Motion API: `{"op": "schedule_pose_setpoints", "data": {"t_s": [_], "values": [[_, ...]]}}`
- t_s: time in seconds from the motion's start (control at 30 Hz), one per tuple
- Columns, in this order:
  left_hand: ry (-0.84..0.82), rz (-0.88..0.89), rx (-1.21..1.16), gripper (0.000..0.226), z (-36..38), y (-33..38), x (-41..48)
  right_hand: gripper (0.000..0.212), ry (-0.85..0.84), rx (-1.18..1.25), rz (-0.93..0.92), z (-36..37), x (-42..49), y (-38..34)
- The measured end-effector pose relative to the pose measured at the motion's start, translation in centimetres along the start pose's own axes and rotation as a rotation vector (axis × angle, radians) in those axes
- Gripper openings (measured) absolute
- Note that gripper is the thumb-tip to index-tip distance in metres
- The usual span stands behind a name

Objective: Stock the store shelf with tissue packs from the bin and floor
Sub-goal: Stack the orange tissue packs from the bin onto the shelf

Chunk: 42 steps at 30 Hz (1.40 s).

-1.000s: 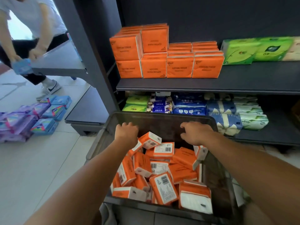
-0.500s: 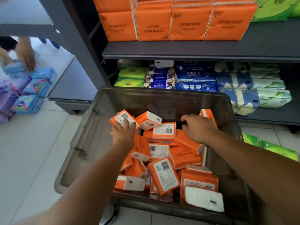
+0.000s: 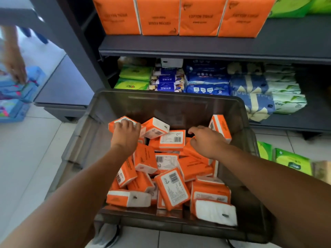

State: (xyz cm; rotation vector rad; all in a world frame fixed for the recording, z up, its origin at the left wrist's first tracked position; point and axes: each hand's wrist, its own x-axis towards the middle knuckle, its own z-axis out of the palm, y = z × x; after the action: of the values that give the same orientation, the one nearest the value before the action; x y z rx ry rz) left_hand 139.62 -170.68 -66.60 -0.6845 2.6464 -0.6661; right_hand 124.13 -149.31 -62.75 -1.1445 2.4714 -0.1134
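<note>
A dark translucent bin (image 3: pixel 100 140) sits on the floor in front of the shelf and holds several small orange tissue packs (image 3: pixel 172 187). My left hand (image 3: pixel 126 134) is closed over one orange pack (image 3: pixel 114 123) at the pile's far left. My right hand (image 3: pixel 206 141) rests on the pile at the far right, fingers curled against an orange pack (image 3: pixel 193 154); whether it grips that pack is unclear. Large orange tissue packs (image 3: pixel 199 17) stand in a row on the upper shelf (image 3: pixel 197 45).
The lower shelf holds green (image 3: pixel 134 77), blue (image 3: pixel 207 81) and pale packs. Green packs (image 3: pixel 290 161) lie on the floor right of the bin. At the left, another person's hand (image 3: pixel 15 67) touches blue-purple packs (image 3: pixel 14 97) on the floor beside a low grey platform (image 3: pixel 64 86).
My view tilted down and moved closer to the bin. My left hand closed on an orange pack at the pile's far left. My right hand settled onto the packs at the right.
</note>
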Motion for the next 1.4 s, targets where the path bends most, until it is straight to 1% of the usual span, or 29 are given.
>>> {"op": "schedule_pose_setpoints", "data": {"t_s": [0.07,0.13,0.23,0.3,0.37,0.43,0.5,0.63,0.8,0.9,1.0,1.07,1.13,1.23,1.27,1.33,1.4], "values": [[0.038,0.002,-0.048,0.041,-1.5,-1.0,-0.4,0.039,0.006,0.016,0.022,-0.3,-0.3,0.1],[0.043,-0.015,-0.113,0.037,-3.4,-1.9,-0.9,0.039,0.011,0.045,0.045,-0.5,-0.6,0.2],[0.022,-0.080,-0.332,0.044,-6.6,-3.5,-1.8,0.038,0.045,0.053,0.086,-0.3,-1.5,0.3],[-0.001,-0.112,-0.529,0.052,-8.7,-4.5,-2.5,0.036,0.122,0.043,0.117,0.0,-2.0,0.4],[-0.042,-0.103,-0.682,0.066,-10.6,-5.5,-3.4,0.036,0.207,0.049,0.139,0.2,-2.3,0.5],[-0.080,-0.056,-0.748,0.076,-12.3,-6.4,-4.4,0.037,0.269,0.039,0.144,0.2,-2.3,0.7],[-0.109,-0.017,-0.800,0.071,-13.4,-7.0,-5.3,0.036,0.296,0.013,0.126,0.1,-2.2,0.9],[-0.143,-0.025,-1.044,0.056,-13.9,-7.8,-6.4,0.035,0.248,0.046,0.092,0.5,-2.3,1.0],[-0.146,-0.137,-1.279,0.054,-12.5,-8.5,-5.7,0.040,0.069,0.044,0.027,2.4,-1.7,0.2],[-0.128,-0.200,-1.382,0.053,-11.8,-9.2,-4.9,0.045,-0.024,0.156,0.035,3.8,0.3,-0.9],[-0.121,-0.250,-1.435,0.052,-10.8,-9.9,-4.3,0.046,-0.004,0.334,0.079,4.5,3.0,-2.9],[-0.131,-0.275,-1.455,0.052,-10.0,-10.3,-4.1,0.047,0.018,0.498,0.143,4.8,5.0,-4.6],[-0.146,-0.293,-1.465,0.052,-9.4,-10.6,-3.9,0.049,0.027,0.690,0.259,5.0,6.9,-6.4],[-0.154,-0.334,-1.486,0.053,-8.8,-11.2,-3.7,0.064,-0.008,1.031,0.504,5.3,9.0,-8.5],[-0.154,-0.346,-1.489,0.053,-8.6,-11.3,-3.6,0.070,-0.039,1.104,0.584,5.4,9.5,-8.8],[-0.150,-0.365,-1.489,0.054,-8.3,-11.5,-3.4,0.081,-0.108,1.141,0.699,5.8,10.3,-8.9],[-0.150,-0.374,-1.495,0.055,-8.1,-11.6,-3.3,0.086,-0.147,1.139,0.753,6.4,11.0,-8.8]]}}
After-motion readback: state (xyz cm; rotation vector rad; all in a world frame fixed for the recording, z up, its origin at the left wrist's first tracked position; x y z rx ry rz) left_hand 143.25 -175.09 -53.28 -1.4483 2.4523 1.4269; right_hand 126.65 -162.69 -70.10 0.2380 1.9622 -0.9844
